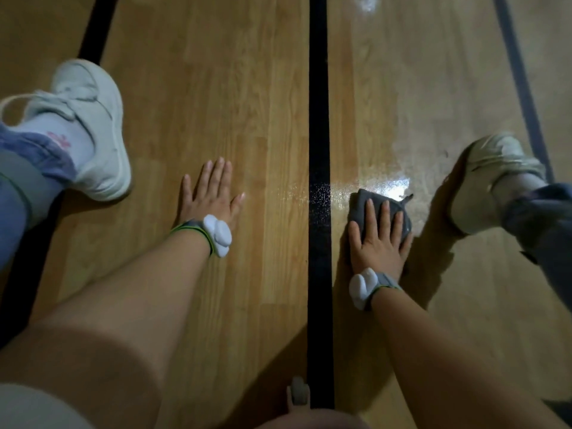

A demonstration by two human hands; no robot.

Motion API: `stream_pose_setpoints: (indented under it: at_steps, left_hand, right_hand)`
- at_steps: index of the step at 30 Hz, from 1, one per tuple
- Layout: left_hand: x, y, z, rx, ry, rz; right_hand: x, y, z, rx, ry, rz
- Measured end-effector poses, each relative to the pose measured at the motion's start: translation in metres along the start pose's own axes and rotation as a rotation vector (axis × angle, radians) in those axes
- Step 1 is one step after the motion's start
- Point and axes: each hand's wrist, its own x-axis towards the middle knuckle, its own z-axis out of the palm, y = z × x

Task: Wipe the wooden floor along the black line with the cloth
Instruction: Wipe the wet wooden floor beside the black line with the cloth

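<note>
1. Just right of the black line (318, 119), about mid-scene, the grey cloth (360, 205) is lying bunched on the wooden floor (216, 88). It is sitting close beside the line, not on it.
2. The right hand (379, 239) is pressing down on the cloth with fingers straight and spread, not curled round it.
3. Left of the line, the left hand (210, 193) is resting flat on dry boards, fingers apart and holding nothing. It is probably bracing the person's weight.
4. A wet sheen (387, 134) is showing on the boards beyond the cloth and across the line beside it.
5. Risk: flat fingers alone are pinning the cloth, so a fast stroke could be rolling it up or slipping it out from under the palm.
6. Risk: the stroke could be drifting rightward, leaving the line's edge unwiped.
7. Risk: the damp boards are looking slick, so a shoe or the bracing hand could be sliding if weight shifts there.
8. Around: the right shoe (486, 181) is planted just right of the cloth, crowding any sideways sweep. The left shoe (93, 119) is sitting well left, beside a second black line (96, 29). A thinner dark line (520, 82) is running far right. Both wrists are wearing a wristband (216, 235) with a white tag.
</note>
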Motion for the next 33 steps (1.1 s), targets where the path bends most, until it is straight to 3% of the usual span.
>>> stream_pose_setpoints:
  at_steps: [5,12,16,20,22,27,33]
  left_hand:
    - [0.001,0.000,0.002,-0.023,0.009,0.001]
    - [0.005,-0.003,0.002,-0.089,0.023,-0.012]
    - [0.001,-0.005,-0.001,-0.177,0.051,0.015]
    - [-0.014,-0.011,0.004,-0.115,0.088,0.055]
    - [-0.026,-0.015,0.007,-0.082,0.102,0.063]
    - [-0.063,-0.018,0.024,-0.066,0.134,0.064]
    - [-0.077,-0.013,0.033,-0.030,0.128,0.019]
  right_hand:
    - [-0.018,-0.041,0.009,0.038,0.028,0.021]
    - [-0.074,-0.101,0.045,-0.049,0.007,-0.418]
    - [-0.077,-0.094,0.052,-0.016,0.051,-0.480]
    - [-0.067,-0.078,0.045,-0.018,0.072,-0.522]
    - [-0.056,-0.059,0.037,-0.018,0.063,-0.462]
    - [-0.038,0.001,0.021,0.042,0.085,-0.103]
    - [-0.038,-0.005,0.016,0.056,0.051,-0.011]
